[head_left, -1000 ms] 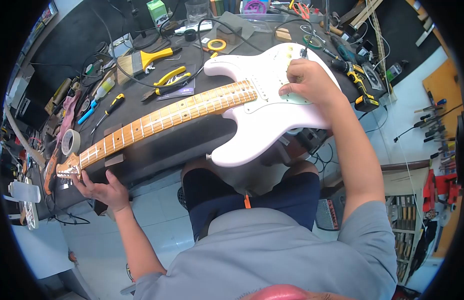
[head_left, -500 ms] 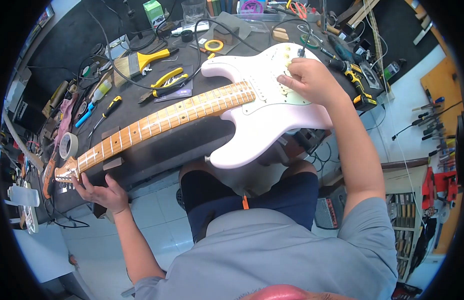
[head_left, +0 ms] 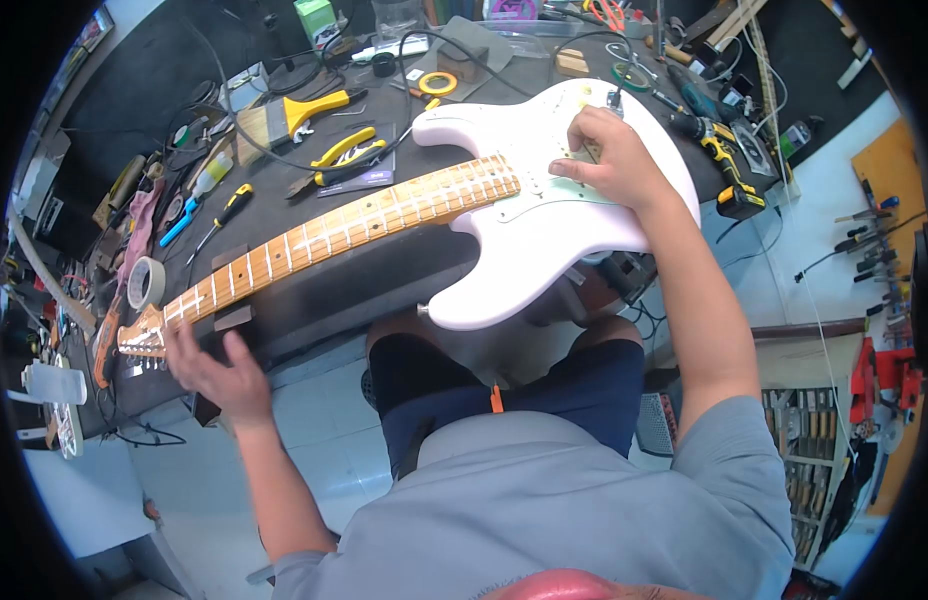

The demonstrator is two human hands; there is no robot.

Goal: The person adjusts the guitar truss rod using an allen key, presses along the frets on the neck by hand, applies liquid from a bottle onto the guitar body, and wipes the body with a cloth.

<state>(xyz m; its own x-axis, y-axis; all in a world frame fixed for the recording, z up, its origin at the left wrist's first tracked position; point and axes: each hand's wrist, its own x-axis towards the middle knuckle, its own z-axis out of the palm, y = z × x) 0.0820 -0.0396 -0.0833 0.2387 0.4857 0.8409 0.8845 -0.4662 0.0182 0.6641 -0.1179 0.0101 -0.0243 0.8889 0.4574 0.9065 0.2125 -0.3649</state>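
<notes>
A pale pink electric guitar (head_left: 524, 260) lies face up on the dark workbench, its wooden neck (head_left: 334, 227) pointing left and its headstock (head_left: 141, 333) at the bench's left end. My right hand (head_left: 614, 155) is over the strings and pickguard of the body, thumb and fingers drawn together; whatever is between the fingertips is too small to make out. My left hand (head_left: 219, 375), slightly blurred, is at the near edge of the neck beside the headstock, fingers apart and holding nothing. A cable plug (head_left: 614, 98) stands in the guitar's jack.
Beyond the neck lie yellow pliers (head_left: 346, 155), a wide brush (head_left: 274, 125), a screwdriver (head_left: 224, 215) and a tape roll (head_left: 146, 283). A yellow cordless drill (head_left: 724, 165) is right of the body. Black cable loops across the bench.
My left hand has moved slightly right and up from the headstock toward the neck. My right hand has shifted slightly left over the strings. The view has moved a little.
</notes>
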